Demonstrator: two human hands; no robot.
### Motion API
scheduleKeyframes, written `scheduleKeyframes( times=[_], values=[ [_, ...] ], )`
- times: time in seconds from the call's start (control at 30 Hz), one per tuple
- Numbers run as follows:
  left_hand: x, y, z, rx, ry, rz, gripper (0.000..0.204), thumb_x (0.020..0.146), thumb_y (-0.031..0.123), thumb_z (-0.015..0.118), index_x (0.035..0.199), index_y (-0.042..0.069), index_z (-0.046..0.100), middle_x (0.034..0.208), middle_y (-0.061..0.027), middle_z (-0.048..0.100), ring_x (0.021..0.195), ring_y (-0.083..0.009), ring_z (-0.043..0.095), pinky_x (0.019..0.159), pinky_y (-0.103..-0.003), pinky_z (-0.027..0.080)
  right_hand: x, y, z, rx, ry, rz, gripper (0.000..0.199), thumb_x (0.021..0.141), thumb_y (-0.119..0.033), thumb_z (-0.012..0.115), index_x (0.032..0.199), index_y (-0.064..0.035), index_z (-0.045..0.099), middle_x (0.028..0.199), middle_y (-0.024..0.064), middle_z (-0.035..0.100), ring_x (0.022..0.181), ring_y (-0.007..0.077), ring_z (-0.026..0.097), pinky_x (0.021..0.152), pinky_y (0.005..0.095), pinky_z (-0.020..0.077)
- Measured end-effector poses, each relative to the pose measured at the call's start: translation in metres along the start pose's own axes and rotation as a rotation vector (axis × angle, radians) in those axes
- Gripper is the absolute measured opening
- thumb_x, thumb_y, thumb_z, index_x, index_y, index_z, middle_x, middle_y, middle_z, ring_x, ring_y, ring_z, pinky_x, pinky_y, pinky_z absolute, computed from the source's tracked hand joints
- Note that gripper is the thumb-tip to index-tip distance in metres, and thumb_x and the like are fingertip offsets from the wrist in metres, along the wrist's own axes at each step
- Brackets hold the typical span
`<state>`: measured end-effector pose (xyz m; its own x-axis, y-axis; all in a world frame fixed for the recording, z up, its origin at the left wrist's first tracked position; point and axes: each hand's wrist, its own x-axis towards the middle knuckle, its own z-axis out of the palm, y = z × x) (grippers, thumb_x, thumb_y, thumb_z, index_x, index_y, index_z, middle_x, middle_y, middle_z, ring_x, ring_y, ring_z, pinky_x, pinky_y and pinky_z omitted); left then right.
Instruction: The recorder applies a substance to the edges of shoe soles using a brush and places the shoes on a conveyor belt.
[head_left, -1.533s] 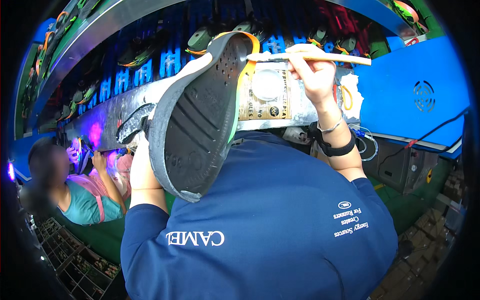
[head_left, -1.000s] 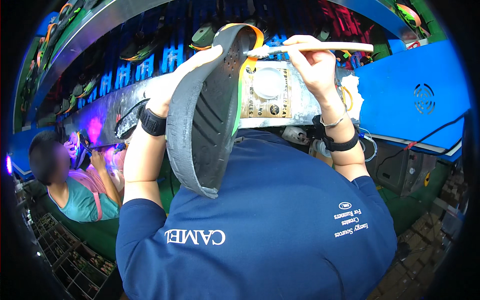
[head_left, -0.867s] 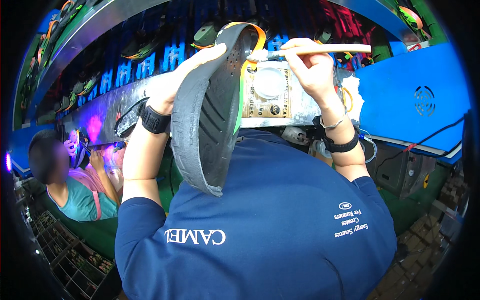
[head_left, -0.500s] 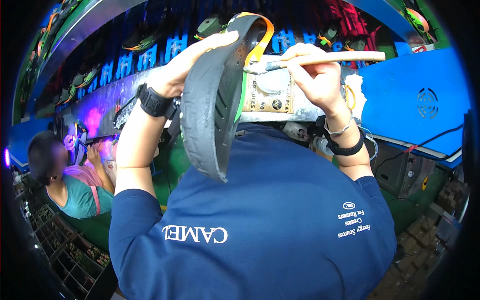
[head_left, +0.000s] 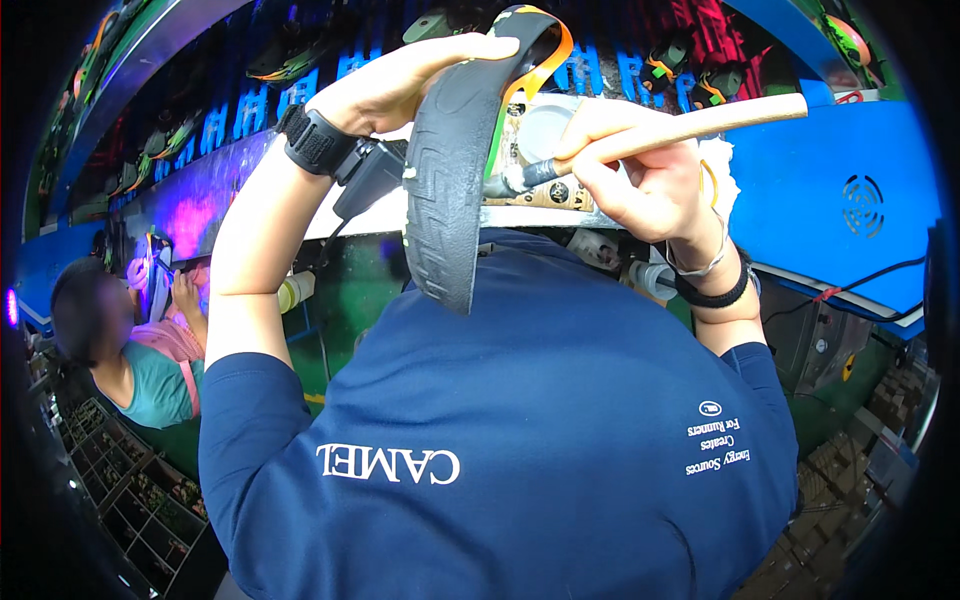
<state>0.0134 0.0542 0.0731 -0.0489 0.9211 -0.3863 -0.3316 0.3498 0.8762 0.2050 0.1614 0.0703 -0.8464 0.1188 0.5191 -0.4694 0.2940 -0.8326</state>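
My left hand (head_left: 385, 88) grips a black sandal (head_left: 443, 180) near its far end, with the treaded sole turned to the left and toward me. An orange strap (head_left: 553, 66) loops off its far end, and a strip of green runs along its right edge. Closed around the pale handle of a brush (head_left: 735, 117) is my right hand (head_left: 640, 165). White paste clings to the brush near its bristles, which reach the right side of the sandal; the sole partly hides the contact. Below the brush, a round white container (head_left: 545, 132) sits on printed brown cardboard (head_left: 572, 196).
A conveyor line with blue racks (head_left: 250, 115) and several sandals runs along the far side. At the right stands a blue machine cover (head_left: 840, 190) with a cable. A co-worker (head_left: 130, 345) sits at the left, holding a shoe. White paper (head_left: 718, 172) lies beside my right hand.
The sandal has shifted right and away, and turned so more of its tread shows. The brush has moved from beside the orange strap to nearer me along the sandal's right side.
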Motion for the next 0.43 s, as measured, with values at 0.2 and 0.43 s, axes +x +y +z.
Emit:
scheduleKeyframes(
  times=[0.2,0.43],
  values=[
    [0.003,0.004,0.000,0.036,-0.022,-0.010,0.040,0.076,0.036,0.060,0.103,0.007,0.055,0.095,-0.0001,0.055,0.085,-0.0066,0.050,0.075,-0.021,0.039,0.000,-0.006,-0.003,-0.016,0.012,0.036,0.010,0.072,0.001,0.054,0.082,0.0019,0.057,0.074,0.0056,0.056,0.060,0.0061,0.052,0.049,0.0179,0.0387],
    [-0.004,0.026,-0.038,-0.133,-0.049,0.223,0.036,0.078,0.028,0.057,0.104,0.004,0.055,0.104,-0.0042,0.056,0.096,-0.0111,0.051,0.085,-0.022,0.037,-0.025,0.000,-0.060,0.255,0.484,0.130,0.019,0.074,-0.006,0.051,0.086,0.0090,0.049,0.067,0.0119,0.052,0.050,0.0118,0.044,0.047,0.0223,0.0349]
  ],
)
